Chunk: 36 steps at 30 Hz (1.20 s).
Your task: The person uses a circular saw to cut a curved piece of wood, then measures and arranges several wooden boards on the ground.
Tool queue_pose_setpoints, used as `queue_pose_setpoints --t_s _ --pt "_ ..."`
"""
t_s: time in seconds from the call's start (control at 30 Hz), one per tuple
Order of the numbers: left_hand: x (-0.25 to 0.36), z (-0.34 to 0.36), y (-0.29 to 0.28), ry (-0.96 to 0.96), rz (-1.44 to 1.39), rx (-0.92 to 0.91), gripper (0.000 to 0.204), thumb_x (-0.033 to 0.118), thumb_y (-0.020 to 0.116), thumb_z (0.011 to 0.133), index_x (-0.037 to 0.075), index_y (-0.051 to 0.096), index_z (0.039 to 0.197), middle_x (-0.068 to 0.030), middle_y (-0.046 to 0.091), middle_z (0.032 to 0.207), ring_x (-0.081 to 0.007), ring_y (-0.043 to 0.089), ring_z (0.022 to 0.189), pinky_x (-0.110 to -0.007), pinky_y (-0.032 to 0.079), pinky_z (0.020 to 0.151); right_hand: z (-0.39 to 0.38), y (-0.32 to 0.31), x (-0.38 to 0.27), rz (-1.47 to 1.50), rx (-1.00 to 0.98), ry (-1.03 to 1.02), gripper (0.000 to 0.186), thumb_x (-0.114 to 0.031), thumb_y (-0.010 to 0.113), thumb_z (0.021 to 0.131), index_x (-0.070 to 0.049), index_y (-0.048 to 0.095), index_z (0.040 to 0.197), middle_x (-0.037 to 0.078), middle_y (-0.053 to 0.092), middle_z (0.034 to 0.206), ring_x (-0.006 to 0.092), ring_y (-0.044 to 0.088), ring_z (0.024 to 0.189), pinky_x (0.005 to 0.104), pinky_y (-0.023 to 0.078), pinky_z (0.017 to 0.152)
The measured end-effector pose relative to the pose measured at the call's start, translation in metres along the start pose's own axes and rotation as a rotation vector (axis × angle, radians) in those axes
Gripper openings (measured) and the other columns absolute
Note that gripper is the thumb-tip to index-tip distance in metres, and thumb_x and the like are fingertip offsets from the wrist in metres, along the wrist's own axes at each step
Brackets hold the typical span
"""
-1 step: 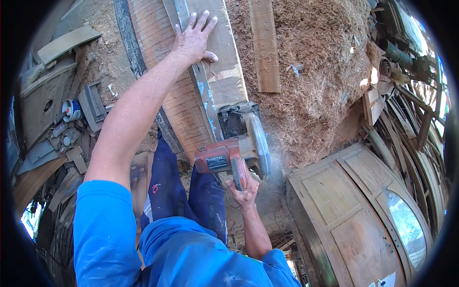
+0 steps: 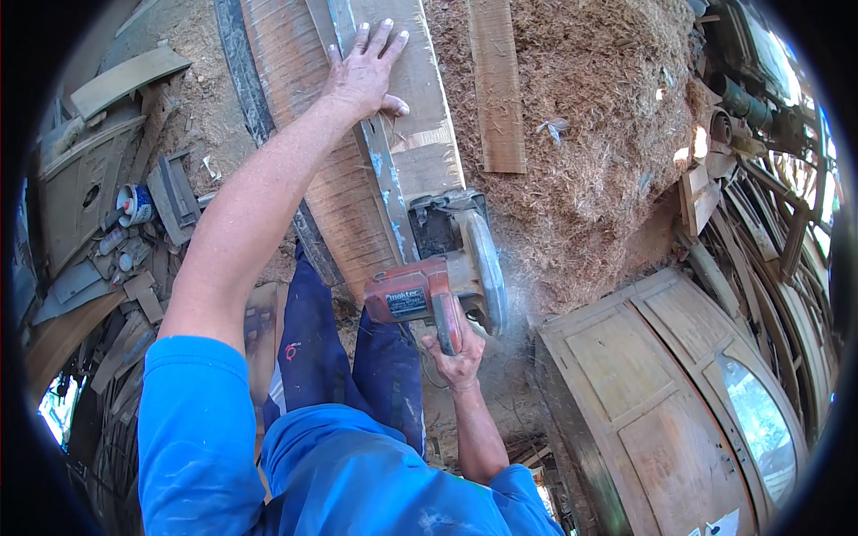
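My right hand point(image 2: 458, 359) is wrapped round the rear handle of a red and grey circular saw point(image 2: 409, 291). The saw's base rests at the near end of a pale board point(image 2: 424, 165), its blade guard over the board's right side. Fine dust hangs in the air right of the guard. My left hand point(image 2: 360, 80) lies flat, fingers spread, across the pale board and a narrow strip point(image 2: 382, 183) with flaking blue paint. Beneath the strip's left side runs a wide reddish-brown plank point(image 2: 344, 210). The blade itself is hidden from view.
A loose board point(image 2: 499, 98) lies on a heap of wood shavings point(image 2: 590, 179) to the right. Wooden panel doors point(image 2: 617, 366) lean at the lower right, near stacked timber point(image 2: 760, 223). Offcuts and a paint can point(image 2: 136, 205) clutter the left. A dark beam point(image 2: 241, 76) flanks the plank.
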<state>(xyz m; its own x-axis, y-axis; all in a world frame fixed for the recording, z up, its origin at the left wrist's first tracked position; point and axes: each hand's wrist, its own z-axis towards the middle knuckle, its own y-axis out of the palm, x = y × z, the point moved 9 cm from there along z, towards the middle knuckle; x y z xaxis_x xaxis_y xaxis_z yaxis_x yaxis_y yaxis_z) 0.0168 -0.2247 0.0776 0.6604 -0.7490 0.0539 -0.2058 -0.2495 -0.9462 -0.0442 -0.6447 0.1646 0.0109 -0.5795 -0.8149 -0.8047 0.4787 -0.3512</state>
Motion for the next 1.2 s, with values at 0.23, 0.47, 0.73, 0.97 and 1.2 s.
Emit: queue_pose_setpoints --t_s 0.23,0.47,0.73,0.97,1.2 --pt "0.0 -0.001 0.0 -0.002 0.032 -0.018 0.127 0.065 0.081 0.06 0.028 0.012 0.16 -0.0017 0.01 0.167 -0.0314 0.013 0.153 -0.067 0.025 0.117 0.01 0.005 -0.001 0.055 -0.021 0.06 0.083 -0.037 0.085 0.078 0.007 0.051 0.138 0.024 0.065 0.126 0.0302 0.069 0.11 0.0354 0.055 0.091" --pt "0.0 -0.002 0.001 0.014 0.016 0.028 0.128 0.063 0.083 0.058 0.027 0.014 0.159 -0.0035 0.013 0.166 -0.0335 0.015 0.152 -0.068 0.028 0.115 0.017 0.009 -0.007 -0.007 -0.023 0.014 0.082 -0.036 0.085 0.078 0.008 0.051 0.138 0.024 0.065 0.127 0.0294 0.069 0.11 0.0352 0.055 0.09" --pt "0.002 -0.002 0.0 0.004 0.016 -0.014 0.123 0.063 0.082 0.063 0.027 0.015 0.159 -0.0031 0.011 0.167 -0.0317 0.013 0.153 -0.067 0.024 0.117 0.029 0.01 -0.017 -0.002 -0.015 0.01 0.081 -0.037 0.084 0.08 0.011 0.051 0.136 0.025 0.066 0.124 0.0289 0.069 0.107 0.0352 0.054 0.09" --pt "0.001 -0.003 0.0 -0.003 0.022 -0.002 0.127 0.065 0.082 0.059 0.025 0.014 0.159 -0.0048 0.012 0.166 -0.0331 0.015 0.152 -0.067 0.028 0.116 0.038 0.013 -0.026 -0.063 -0.031 -0.024 0.079 -0.04 0.081 0.083 0.009 0.051 0.137 0.025 0.065 0.125 0.0298 0.069 0.108 0.0367 0.054 0.09" --pt "0.003 -0.005 -0.006 0.013 0.009 -0.001 0.127 0.068 0.079 0.058 0.024 0.016 0.159 -0.0071 0.012 0.166 -0.0341 0.014 0.152 -0.069 0.025 0.116 0.049 0.018 -0.04 -0.041 -0.033 -0.022 0.082 -0.044 0.08 0.083 0.007 0.05 0.14 0.024 0.062 0.131 0.0284 0.065 0.115 0.0378 0.053 0.093"
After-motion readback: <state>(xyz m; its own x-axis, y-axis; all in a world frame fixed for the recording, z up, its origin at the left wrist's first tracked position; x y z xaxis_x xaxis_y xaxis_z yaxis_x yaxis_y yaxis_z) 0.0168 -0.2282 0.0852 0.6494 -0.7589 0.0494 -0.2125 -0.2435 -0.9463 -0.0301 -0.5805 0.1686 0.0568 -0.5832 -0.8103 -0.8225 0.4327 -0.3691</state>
